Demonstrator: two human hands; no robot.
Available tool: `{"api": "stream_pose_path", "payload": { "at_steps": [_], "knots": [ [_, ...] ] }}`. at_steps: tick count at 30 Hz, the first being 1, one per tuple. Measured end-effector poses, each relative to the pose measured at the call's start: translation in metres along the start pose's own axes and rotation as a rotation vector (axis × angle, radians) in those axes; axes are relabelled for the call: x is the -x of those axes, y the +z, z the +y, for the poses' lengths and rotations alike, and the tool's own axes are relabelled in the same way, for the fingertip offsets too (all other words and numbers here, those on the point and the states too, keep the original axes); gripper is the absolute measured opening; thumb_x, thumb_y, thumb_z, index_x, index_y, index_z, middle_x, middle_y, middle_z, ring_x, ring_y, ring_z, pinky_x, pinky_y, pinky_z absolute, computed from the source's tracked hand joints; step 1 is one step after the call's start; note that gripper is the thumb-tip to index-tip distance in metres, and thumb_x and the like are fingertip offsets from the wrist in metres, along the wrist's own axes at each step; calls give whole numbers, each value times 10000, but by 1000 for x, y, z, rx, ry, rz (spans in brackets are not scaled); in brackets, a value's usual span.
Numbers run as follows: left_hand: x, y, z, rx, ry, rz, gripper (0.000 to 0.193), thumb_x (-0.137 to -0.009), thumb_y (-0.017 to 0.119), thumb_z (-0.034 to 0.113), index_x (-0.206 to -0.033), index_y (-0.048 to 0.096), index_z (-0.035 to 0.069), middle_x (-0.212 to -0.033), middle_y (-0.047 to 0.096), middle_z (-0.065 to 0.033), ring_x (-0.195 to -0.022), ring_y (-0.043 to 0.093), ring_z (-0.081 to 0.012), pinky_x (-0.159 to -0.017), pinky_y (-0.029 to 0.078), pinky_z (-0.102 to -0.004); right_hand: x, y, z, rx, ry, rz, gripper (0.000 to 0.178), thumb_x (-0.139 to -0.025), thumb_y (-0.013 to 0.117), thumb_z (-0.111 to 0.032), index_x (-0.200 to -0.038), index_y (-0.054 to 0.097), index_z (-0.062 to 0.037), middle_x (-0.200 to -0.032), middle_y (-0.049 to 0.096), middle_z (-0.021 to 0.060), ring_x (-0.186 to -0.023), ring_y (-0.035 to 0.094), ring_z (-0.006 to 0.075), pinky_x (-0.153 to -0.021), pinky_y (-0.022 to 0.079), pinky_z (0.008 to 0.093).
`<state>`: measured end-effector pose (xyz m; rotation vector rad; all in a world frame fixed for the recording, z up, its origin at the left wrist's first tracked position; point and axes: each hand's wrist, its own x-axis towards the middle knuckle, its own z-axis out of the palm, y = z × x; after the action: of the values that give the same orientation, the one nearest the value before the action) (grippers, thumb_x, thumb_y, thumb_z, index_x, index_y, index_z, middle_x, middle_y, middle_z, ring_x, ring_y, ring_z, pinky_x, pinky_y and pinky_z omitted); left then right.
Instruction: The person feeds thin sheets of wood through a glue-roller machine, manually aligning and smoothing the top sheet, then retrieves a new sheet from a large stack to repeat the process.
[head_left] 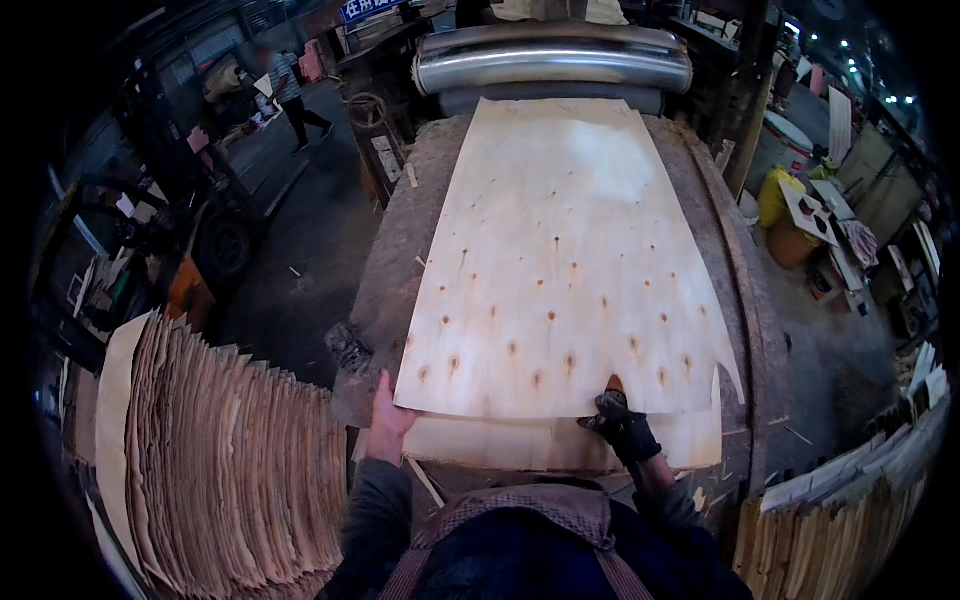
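A pale wood veneer sheet (560, 270), dotted with brown knots, stretches away from me across a worn table to a shiny metal roller (550, 62). Its near right corner is split. My left hand (388, 415) is bare and closed on the sheet's near left corner, part of it hidden beneath. On the near edge, right of the middle, my right hand (625, 428) wears a dark glove with a bare thumb tip; the thumb lies on top and the sheet is pinched. Another veneer sheet (560, 440) shows below the near edge.
A big stack of veneer sheets (230, 460) stands at my left, and another veneer stack (850, 500) at my right. Beyond the left stack is a forklift (205, 240). A person (288, 92) walks at the far left. An orange bucket (793, 243) stands at the right.
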<state>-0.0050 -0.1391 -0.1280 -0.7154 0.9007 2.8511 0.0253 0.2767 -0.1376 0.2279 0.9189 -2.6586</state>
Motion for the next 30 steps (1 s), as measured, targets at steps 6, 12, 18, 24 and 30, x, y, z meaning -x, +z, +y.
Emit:
{"api": "stream_pose_path", "payload": {
  "at_steps": [6,12,18,24,30],
  "knots": [
    [18,-1,-23,54,123,-14,522,-922,360,445,-1180,514,17,-1145,578,-112,-1039,552,-254,-893,437,-399,-13,9,-10,595,-604,40,170,-861,551,-105,-1003,549,-11,-862,551,75,-721,563,207,-826,492,477],
    [9,-27,-46,-2076,937,302,453,-856,498,199,-1286,431,75,-1347,390,-153,-1256,334,-317,-1026,237,-497,-27,62,-50,231,-255,139,184,-822,584,-101,-989,578,-22,-785,572,75,-668,586,200,-804,506,490],
    [24,1,-72,-2260,804,281,617,-873,470,323,-1377,238,53,-1453,175,-157,-1334,170,-329,-1051,68,-552,-152,24,-44,118,-72,234,96,-835,560,-139,-908,585,-81,-719,584,64,-732,608,255,-787,505,516],
    [16,-13,-70,-2099,763,325,682,-832,530,381,-1377,259,72,-1448,198,-146,-1340,171,-293,-1064,77,-519,-170,24,-34,-177,-224,187,248,-830,561,-128,-1065,549,-49,-956,610,168,-892,597,373,-804,489,515],
    [7,1,-49,-1871,518,296,740,-770,618,330,-1359,283,32,-1401,282,-182,-1288,278,-290,-1045,166,-484,-79,4,19,-38,13,-42,300,-874,503,-145,-1139,517,-4,-1054,584,156,-965,585,339,-860,482,437]
  ]
}}
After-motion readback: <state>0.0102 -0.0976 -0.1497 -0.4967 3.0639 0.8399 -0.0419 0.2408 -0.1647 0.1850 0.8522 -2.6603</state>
